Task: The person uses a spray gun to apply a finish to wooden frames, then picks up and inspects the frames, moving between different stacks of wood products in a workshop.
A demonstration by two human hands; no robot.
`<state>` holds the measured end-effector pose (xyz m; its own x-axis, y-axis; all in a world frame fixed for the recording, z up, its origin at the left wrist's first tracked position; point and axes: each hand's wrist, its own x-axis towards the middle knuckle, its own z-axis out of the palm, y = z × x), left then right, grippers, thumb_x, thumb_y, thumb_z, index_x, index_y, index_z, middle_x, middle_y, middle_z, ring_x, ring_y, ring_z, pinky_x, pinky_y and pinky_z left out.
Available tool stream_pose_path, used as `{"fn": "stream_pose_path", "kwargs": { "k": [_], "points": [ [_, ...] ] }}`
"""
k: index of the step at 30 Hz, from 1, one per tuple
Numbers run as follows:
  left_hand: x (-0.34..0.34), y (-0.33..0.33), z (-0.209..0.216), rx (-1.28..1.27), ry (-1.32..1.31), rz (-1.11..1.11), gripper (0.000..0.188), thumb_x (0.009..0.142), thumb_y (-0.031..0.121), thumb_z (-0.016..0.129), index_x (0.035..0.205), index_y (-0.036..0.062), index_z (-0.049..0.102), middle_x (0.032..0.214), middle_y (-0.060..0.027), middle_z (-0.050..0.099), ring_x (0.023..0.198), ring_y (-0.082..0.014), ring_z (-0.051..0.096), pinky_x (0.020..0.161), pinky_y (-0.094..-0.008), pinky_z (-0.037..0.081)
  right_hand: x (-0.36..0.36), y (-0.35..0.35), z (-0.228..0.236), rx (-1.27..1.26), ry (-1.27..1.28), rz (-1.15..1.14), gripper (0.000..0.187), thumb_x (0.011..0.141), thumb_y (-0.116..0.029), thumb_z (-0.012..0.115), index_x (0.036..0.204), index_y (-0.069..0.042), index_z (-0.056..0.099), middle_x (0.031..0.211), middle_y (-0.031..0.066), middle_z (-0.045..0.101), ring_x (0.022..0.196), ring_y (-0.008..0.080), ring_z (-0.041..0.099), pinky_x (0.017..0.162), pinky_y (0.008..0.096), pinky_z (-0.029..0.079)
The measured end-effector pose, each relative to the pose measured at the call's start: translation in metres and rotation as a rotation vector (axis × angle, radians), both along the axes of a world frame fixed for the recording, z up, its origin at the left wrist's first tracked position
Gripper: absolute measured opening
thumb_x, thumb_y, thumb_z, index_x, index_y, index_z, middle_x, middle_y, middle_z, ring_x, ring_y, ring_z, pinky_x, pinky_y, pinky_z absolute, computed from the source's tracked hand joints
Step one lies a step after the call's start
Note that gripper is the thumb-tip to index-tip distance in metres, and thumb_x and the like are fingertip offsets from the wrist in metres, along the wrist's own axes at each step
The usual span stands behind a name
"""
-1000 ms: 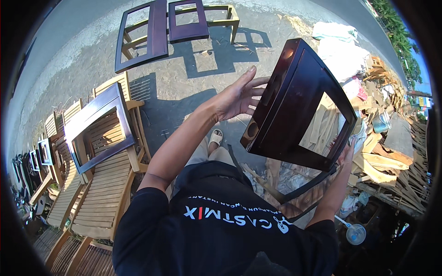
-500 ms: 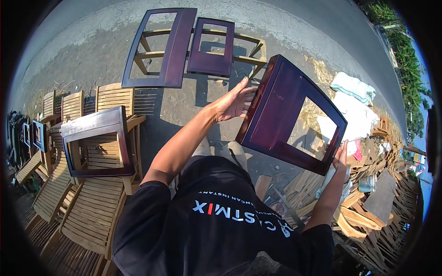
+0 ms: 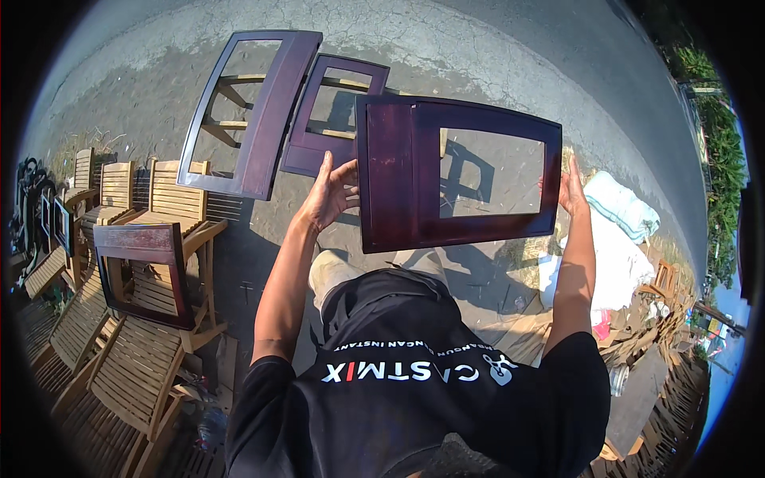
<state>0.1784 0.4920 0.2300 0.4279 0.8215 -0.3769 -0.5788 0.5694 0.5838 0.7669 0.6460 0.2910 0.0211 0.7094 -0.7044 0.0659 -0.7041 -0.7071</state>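
Note:
A dark reddish-brown wooden panel frame (image 3: 388,179) with a rectangular opening is held up in front of me, its upper edge slightly curved. My left hand (image 3: 328,195) is at its left end, thumb up and fingers against the edge. At the opposite end, my right hand (image 3: 570,191) grips the side, its fingers partly hidden by the wood. Beyond the held piece, a larger dark frame (image 3: 275,119) and a smaller dark frame (image 3: 309,149) rest on a light wooden rack (image 3: 225,125). The held panel overlaps part of the smaller one.
Slatted wooden chairs (image 3: 135,374) stand at the left, with another dark frame (image 3: 139,233) lying on one. On the right are a pale sack (image 3: 623,207), white sheeting (image 3: 610,263) and a heap of scrap wood (image 3: 677,398). A paved road (image 3: 510,48) runs along the far side.
The panel frame has turned nearly level and shifted left, now partly covering the smaller frame behind. My left hand has moved left and my right hand has risen with it. The view has shifted too.

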Motion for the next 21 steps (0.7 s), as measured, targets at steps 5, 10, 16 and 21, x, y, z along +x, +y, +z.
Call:
{"fn": "stream_pose_path", "kwargs": {
  "k": [5,10,16,21],
  "points": [
    [0.076,-0.013,-0.040,-0.171,0.064,0.377,0.093,0.094,0.080,0.029,0.146,0.0045,0.047,0.148,-0.0137,0.047,0.127,-0.0318,0.054,0.109,-0.0494,0.043,-0.007,0.151,-0.056,-0.067,-0.020,0.250,0.105,0.086,-0.086,0.039,0.134,0.005,0.055,0.114,0.0124,0.068,0.096,0.0212,0.069,0.090,0.0365,0.057],
    [0.152,-0.049,-0.081,-0.335,0.015,0.637,0.095,0.092,0.082,0.032,0.144,0.0045,0.048,0.147,-0.0139,0.048,0.126,-0.0321,0.054,0.107,-0.0482,0.042,-0.039,0.243,-0.097,-0.108,-0.089,0.486,0.100,0.084,-0.088,0.040,0.126,0.000,0.062,0.100,0.0078,0.068,0.090,0.0184,0.067,0.082,0.0327,0.056],
    [0.235,-0.070,-0.140,-0.518,-0.092,0.890,0.095,0.091,0.083,0.032,0.142,0.0051,0.049,0.140,-0.0107,0.053,0.121,-0.0295,0.056,0.101,-0.0452,0.045,-0.076,0.310,-0.152,-0.211,-0.253,0.841,0.131,0.074,-0.096,0.039,0.153,0.007,0.029,0.143,0.0181,0.049,0.117,0.0259,0.057,0.101,0.0412,0.046],
    [0.285,-0.072,-0.206,-0.400,-0.264,1.051,0.093,0.091,0.081,0.037,0.140,0.0035,0.046,0.126,-0.0113,0.062,0.092,-0.0219,0.071,0.078,-0.0376,0.061,-0.121,0.369,-0.228,-0.162,-0.335,0.977,0.130,0.075,-0.097,0.036,0.157,0.002,0.021,0.160,0.0231,0.029,0.146,0.0356,0.033,0.118,0.0514,0.028]
  ]
}}
